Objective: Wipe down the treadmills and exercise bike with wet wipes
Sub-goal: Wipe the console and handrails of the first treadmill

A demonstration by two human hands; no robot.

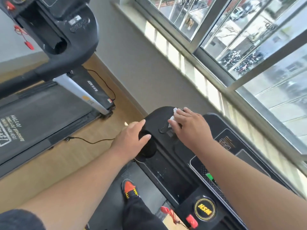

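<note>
On the treadmill console (166, 156), right-hand fingers (174, 125) press a wet wipe (172, 117) flat; left-hand fingers (142, 130) rest relaxed.

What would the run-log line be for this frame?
stage: wiping near treadmill console | right hand: presses white wipe on console's far end | left hand: rests at cup holder | second treadmill: untouched

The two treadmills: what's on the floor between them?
In the head view, wooden floor separates the near treadmill from the far treadmill, with a black power cable trailing across it.
</note>
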